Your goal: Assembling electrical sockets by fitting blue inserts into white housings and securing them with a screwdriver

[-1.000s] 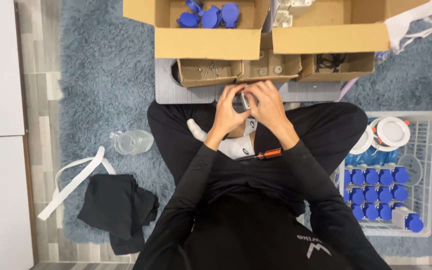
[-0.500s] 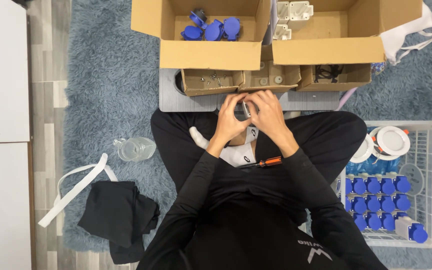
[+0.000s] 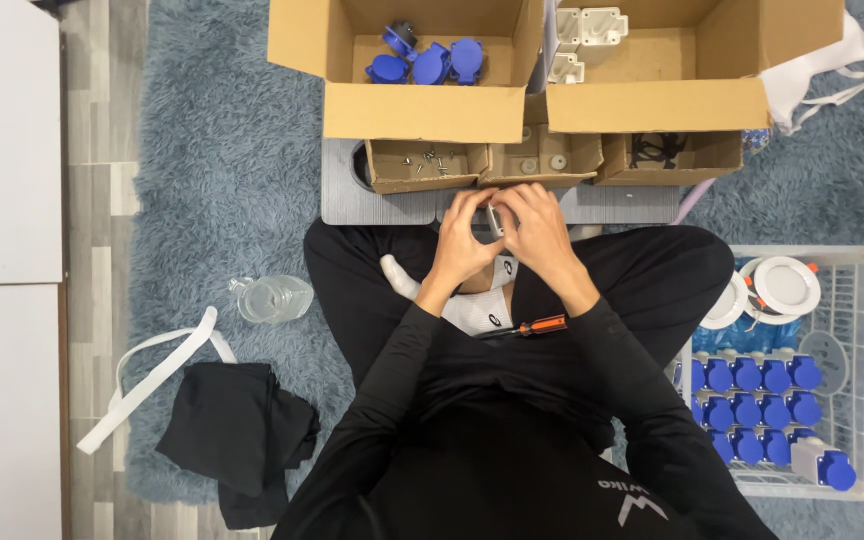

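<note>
Here, a small grey-white part [image 3: 495, 218] is pinched between the left hand [image 3: 460, 240] and right hand [image 3: 535, 235], both closed on it above the lap — mostly hidden, its shape cannot be told. It could be dropped into the shaggy blue-grey rug [image 3: 212, 180] if the fingertip grip slips — or the orange-handled screwdriver [image 3: 537, 326] on the thigh could roll off.
</note>
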